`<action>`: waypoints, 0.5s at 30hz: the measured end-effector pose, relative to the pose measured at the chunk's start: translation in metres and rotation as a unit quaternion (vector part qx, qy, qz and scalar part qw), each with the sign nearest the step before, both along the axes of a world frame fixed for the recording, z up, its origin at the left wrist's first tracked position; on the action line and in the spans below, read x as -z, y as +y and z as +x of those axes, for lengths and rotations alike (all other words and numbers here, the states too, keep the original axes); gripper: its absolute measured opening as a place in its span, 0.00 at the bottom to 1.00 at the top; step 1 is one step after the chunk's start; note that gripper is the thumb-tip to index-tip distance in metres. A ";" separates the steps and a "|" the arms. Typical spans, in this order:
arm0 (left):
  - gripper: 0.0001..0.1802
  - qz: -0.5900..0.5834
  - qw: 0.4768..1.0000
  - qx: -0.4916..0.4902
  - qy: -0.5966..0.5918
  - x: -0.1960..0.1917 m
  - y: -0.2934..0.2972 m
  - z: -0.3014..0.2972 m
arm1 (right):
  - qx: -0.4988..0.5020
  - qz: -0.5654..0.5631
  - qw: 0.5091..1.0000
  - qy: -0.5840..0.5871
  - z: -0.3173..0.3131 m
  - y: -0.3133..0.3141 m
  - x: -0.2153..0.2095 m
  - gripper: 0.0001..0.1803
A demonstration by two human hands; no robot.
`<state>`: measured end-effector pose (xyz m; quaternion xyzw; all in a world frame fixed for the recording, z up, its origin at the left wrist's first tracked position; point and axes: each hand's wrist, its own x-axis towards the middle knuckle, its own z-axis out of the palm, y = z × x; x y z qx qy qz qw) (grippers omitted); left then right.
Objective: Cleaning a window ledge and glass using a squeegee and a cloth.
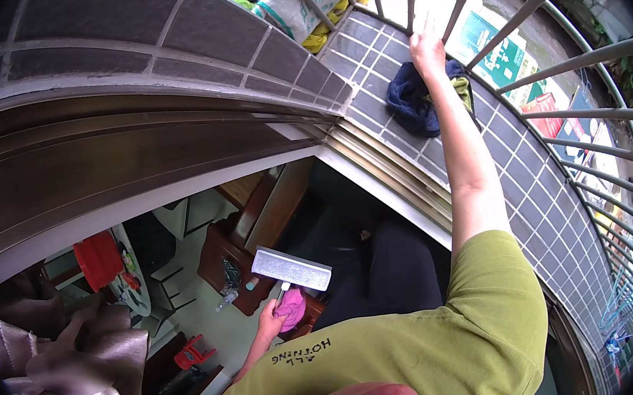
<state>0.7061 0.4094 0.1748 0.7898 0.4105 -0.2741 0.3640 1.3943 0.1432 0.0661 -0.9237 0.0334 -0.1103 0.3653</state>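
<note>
In my left hand point(268, 322), low in the middle, is a window squeegee point(292, 269) with a wide silver-grey head facing up. A crumpled pink cloth point(292, 308) is at the same hand, just below the squeegee head. My right arm stretches far out over the grey tiled ledge point(491, 150). At its end, my right hand point(427, 55) is at the foot of the metal bars point(411, 7); its fingers are washed out by bright light. A dark blue cloth bundle point(413, 104) lies on the ledge beside that wrist, with a green piece next to it.
A window track point(396, 171) separates the ledge from the room below. Curved bars enclose the ledge, with sacks point(302, 3) and flattened cartons point(494, 46) beyond. Inside are a brown wooden cabinet point(237, 255), a red stool point(194, 351), a round table point(133, 286) and a shiny curtain point(77, 350).
</note>
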 end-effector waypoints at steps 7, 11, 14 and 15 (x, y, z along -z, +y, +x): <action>0.23 0.013 1.000 -0.008 -0.019 0.008 0.001 -0.015 | -0.004 -0.247 0.969 0.001 -0.122 -0.016 0.000 0.36; 0.22 -0.023 0.999 -0.027 0.001 0.004 -0.006 -0.006 | 0.028 -0.244 0.969 -0.029 -0.116 -0.002 0.020 0.30; 0.21 -0.026 0.999 -0.026 0.005 0.008 -0.004 -0.016 | -0.036 -0.207 0.969 -0.131 -0.065 0.022 0.024 0.17; 0.21 -0.022 0.999 -0.027 0.002 0.007 -0.004 -0.018 | -0.033 -0.168 0.973 -0.156 -0.051 0.029 0.025 0.18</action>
